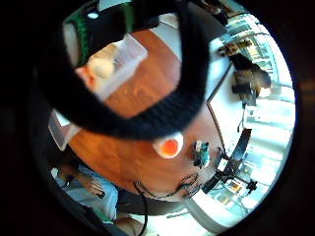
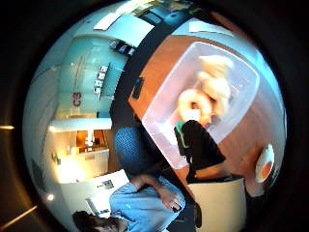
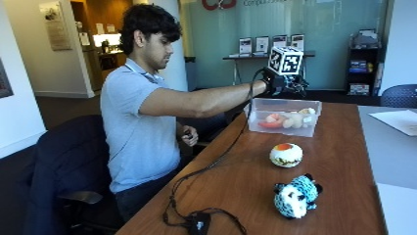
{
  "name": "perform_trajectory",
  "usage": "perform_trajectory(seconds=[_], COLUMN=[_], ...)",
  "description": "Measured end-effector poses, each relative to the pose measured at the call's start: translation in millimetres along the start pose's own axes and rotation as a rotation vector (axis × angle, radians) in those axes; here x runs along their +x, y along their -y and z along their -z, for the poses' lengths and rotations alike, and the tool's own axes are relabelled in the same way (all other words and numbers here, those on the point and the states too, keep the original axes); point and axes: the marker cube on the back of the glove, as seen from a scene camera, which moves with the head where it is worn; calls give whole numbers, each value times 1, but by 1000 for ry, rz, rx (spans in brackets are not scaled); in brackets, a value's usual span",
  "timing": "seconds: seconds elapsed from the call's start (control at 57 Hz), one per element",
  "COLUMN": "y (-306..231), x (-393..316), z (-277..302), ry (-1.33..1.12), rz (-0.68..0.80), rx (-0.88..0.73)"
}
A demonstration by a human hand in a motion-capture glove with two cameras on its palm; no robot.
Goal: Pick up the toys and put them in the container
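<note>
We note a long wooden table running from the near edge to the far end of the room. A person sits at its left side in a dark chair, right arm stretched out level over the tabletop.

Next in size, the clear plastic container stands on the far part of the table, open-topped. Inside it we see a pale cream plush and an orange-pink toy lying side by side against the near wall; the thumb side palm view shows the same two, the orange one ring-shaped, resting on the container floor.

The gloved right hand hangs above the container's left far corner, apart from its rim. In the thumb side palm view one black-gloved finger droops across the container's edge with nothing in it; we read the fingers as loosely slack, grasping no toy.

Still out on the table: a blue-and-white spotted plush lies near the front, and a round white ball toy with an orange patch sits between it and the container, well apart from both.

Smallest, a black cabled box rests at the table's near left edge.

The bare left hand rests by the person's lap, below table level.
</note>
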Motion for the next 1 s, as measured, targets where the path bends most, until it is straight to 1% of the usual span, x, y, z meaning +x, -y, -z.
perform_trajectory(seconds=[0.14,0.228,0.333,0.421,0.509,0.579,0.667,0.719,0.895,1.0], y=[-31,-45,-62,-76,-89,-93,-94,-94,-96,-99], x=[75,114,149,171,187,193,200,201,203,193], z=[-15,-45,-86,-117,-144,-156,-158,-155,-138,-115], ry=[7,-1,-55,-51,-28,-35,-28,-15,40,104], rz=[-180,-295,-391,-421,-426,-410,-365,-338,-299,-276], rx=[-31,-97,-192,-236,-240,-173,32,107,189,224])
